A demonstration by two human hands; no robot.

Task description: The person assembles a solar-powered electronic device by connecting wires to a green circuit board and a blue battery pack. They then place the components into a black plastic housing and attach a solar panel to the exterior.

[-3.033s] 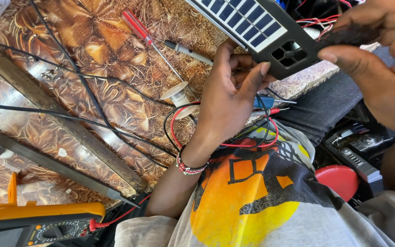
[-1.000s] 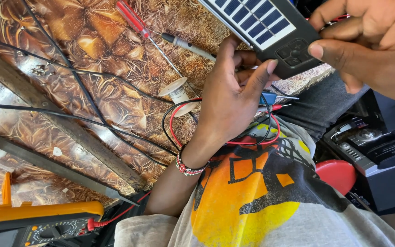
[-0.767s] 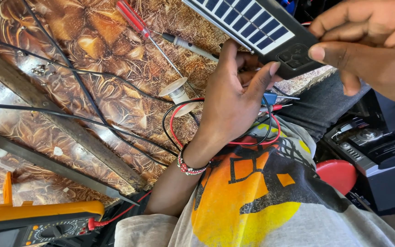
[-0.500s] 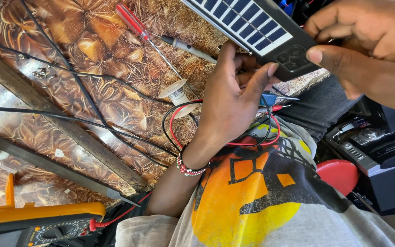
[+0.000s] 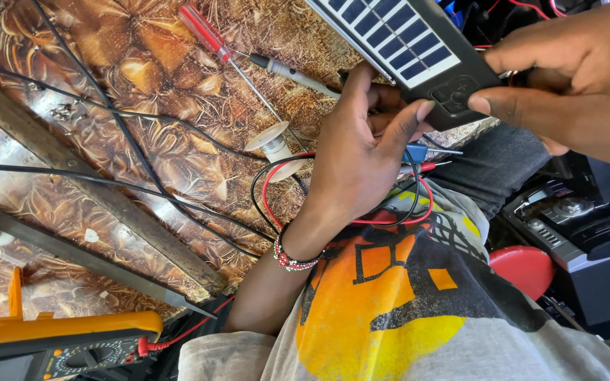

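A black device with a blue solar panel [image 5: 404,42] on its face is held at the top of the view between both hands. My left hand [image 5: 358,162], with a beaded bracelet at the wrist, reaches up from below, and its fingertips press the device's near end and underside. Coming in from the right, my right hand [image 5: 573,85] pinches the same end, thumb tip by the dark button pad [image 5: 453,95]. Red and black wires [image 5: 277,190] loop under my left hand, with small clips [image 5: 421,155] beside it.
A red-handled screwdriver [image 5: 210,35], a grey probe tool [image 5: 291,70] and a white spool [image 5: 273,144] lie on the brown patterned tabletop. An orange multimeter [image 5: 58,342] sits bottom left beside a long metal file [image 5: 72,254]. A black stereo unit [image 5: 587,240] and a red round object [image 5: 524,268] are at the right.
My right hand has shifted its grip on the device's end, moving from over the button pad to its edge. The device has tilted slightly. My left hand stays under it.
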